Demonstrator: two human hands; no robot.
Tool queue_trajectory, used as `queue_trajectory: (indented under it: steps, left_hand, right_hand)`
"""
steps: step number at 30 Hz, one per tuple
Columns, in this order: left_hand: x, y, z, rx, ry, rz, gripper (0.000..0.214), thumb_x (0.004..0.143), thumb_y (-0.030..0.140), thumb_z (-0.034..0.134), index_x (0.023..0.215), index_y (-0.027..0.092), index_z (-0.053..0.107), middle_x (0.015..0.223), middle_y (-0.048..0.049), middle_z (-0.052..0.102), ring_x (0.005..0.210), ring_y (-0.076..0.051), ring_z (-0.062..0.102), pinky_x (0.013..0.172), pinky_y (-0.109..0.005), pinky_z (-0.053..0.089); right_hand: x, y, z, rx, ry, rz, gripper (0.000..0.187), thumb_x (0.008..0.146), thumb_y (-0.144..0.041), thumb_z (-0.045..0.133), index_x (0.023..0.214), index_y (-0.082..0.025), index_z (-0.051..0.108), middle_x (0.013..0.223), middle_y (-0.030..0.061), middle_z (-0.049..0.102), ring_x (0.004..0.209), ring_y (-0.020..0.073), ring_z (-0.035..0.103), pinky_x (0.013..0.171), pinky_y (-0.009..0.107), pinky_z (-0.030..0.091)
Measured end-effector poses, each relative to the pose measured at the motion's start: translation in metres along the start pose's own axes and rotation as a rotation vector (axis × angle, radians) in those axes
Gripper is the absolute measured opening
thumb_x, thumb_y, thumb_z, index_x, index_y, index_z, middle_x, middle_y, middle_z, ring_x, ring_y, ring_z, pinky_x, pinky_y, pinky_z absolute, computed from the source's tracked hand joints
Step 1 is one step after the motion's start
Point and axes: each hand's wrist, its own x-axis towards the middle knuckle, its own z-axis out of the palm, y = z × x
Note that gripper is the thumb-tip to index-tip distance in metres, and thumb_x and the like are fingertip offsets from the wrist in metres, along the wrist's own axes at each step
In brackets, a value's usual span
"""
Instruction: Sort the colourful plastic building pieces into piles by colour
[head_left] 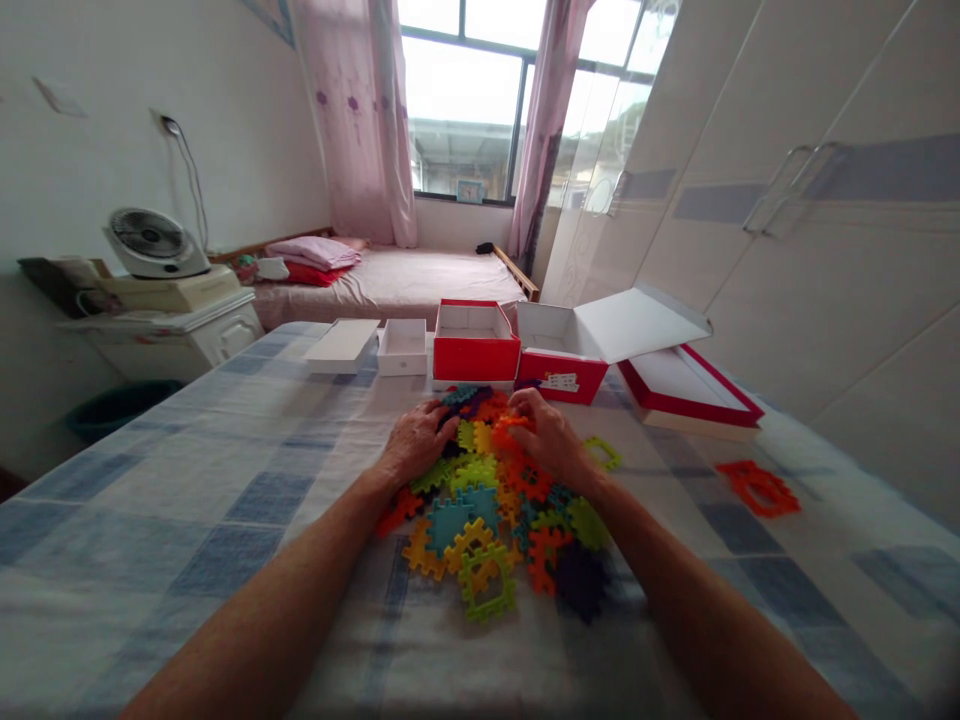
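Touching heaped, colorful toothed pieces [476, 505]: left hand [412, 441], right hand [553, 440].

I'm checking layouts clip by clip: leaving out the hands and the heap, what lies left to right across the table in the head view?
Flat-topped white box, small open white box, open red box, red box with raised flap, shallow red-rimmed box, separate orange piece.

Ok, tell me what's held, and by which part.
The right hand is at an orange toothed tile, perhaps pinching its edge; a hold cannot be told. The left hand is at the pile, no piece visibly held.
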Motion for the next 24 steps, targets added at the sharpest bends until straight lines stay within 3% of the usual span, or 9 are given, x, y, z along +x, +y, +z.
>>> queue_trajectory:
  steps: [3, 7, 10, 14, 19, 24]
  left_hand:
    - [0.0, 0.001, -0.001, 0.0, -0.008, 0.004, 0.044, 0.091, 0.041, 0.032, 0.111, 0.016, 0.063, 0.122, -0.0088, 0.057, 0.109, -0.022, 0.055, 0.098, -0.032, 0.04]
    - [0.0, 0.0, 0.0, -0.005, -0.012, -0.002, 0.044, 0.092, 0.041, 0.032, 0.113, 0.016, 0.061, 0.123, -0.0078, 0.057, 0.109, -0.021, 0.055, 0.097, -0.031, 0.04]
    - [0.0, -0.001, 0.001, -0.006, -0.014, -0.016, 0.043, 0.091, 0.043, 0.033, 0.113, 0.018, 0.061, 0.123, -0.0062, 0.057, 0.108, -0.02, 0.056, 0.097, -0.03, 0.04]
    - [0.0, -0.001, 0.001, -0.004, -0.01, -0.02, 0.043, 0.091, 0.043, 0.034, 0.113, 0.018, 0.062, 0.123, -0.0065, 0.057, 0.111, -0.021, 0.054, 0.099, -0.03, 0.038]
    - [0.0, -0.002, 0.003, -0.004, 0.0, -0.007, 0.043, 0.091, 0.042, 0.033, 0.116, 0.019, 0.06, 0.126, -0.0052, 0.055, 0.112, -0.02, 0.053, 0.1, -0.03, 0.038]
    - [0.001, -0.006, 0.006, 0.004, -0.007, -0.014, 0.046, 0.091, 0.044, 0.032, 0.115, 0.017, 0.061, 0.125, -0.0081, 0.056, 0.11, -0.022, 0.055, 0.098, -0.032, 0.039]
  right_hand:
    - [-0.001, -0.004, -0.027, 0.123, 0.073, 0.141, 0.028, 0.079, -0.027, 0.051, 0.105, -0.016, 0.053, 0.086, 0.0033, 0.06, 0.076, 0.0144, 0.055, 0.072, 0.027, 0.043]
    - [-0.017, -0.012, -0.055, 0.159, -0.227, 0.177, 0.022, 0.083, -0.033, 0.046, 0.085, -0.016, 0.06, 0.076, 0.002, 0.06, 0.068, 0.0137, 0.053, 0.065, 0.026, 0.042]
    - [-0.035, -0.014, -0.051, 0.01, -0.328, 0.104, 0.017, 0.082, -0.03, 0.049, 0.085, -0.017, 0.061, 0.082, 0.0034, 0.061, 0.076, 0.0157, 0.054, 0.072, 0.029, 0.042]
    - [-0.047, -0.014, -0.032, -0.136, -0.291, -0.015, 0.01, 0.082, -0.024, 0.051, 0.084, -0.018, 0.059, 0.092, 0.0063, 0.06, 0.09, 0.018, 0.053, 0.083, 0.032, 0.041]
    - [-0.048, -0.015, -0.028, -0.023, -0.264, -0.054, 0.007, 0.081, -0.022, 0.054, 0.085, -0.018, 0.058, 0.096, 0.0054, 0.058, 0.091, 0.0168, 0.052, 0.085, 0.03, 0.04]
    - [-0.052, -0.008, -0.034, 0.278, -0.095, 0.178, 0.017, 0.084, -0.034, 0.051, 0.091, -0.019, 0.056, 0.081, -0.0001, 0.058, 0.075, 0.0133, 0.053, 0.072, 0.027, 0.043]
